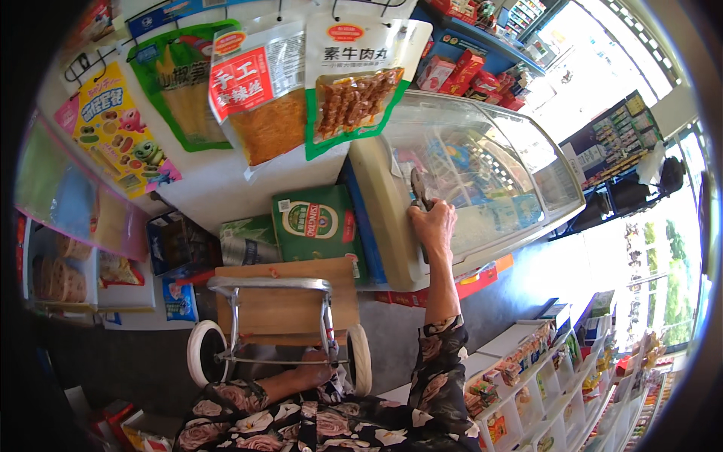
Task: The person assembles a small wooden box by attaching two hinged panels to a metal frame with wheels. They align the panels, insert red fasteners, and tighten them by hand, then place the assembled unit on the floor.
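My right hand [434, 226] is closed around a pair of pliers [419, 187], whose dark jaws point up and away from me. It rests over the near edge of a chest freezer [388, 218] with a glass lid. In front of me is a small hand cart [271, 285] with a silver tube frame, a brown board and two white-tyred wheels. My left hand [310, 372] is low at the cart's frame, beside its right wheel [360, 360]. It appears closed on the frame, with its fingers partly hidden behind the tube.
Hanging snack packets [263, 94] fill the upper left. Below them, a green carton [316, 224] stands between the cart and the freezer. White shelving [527, 403] with small packaged goods runs along the lower right. A red box [474, 282] lies beside the freezer's base.
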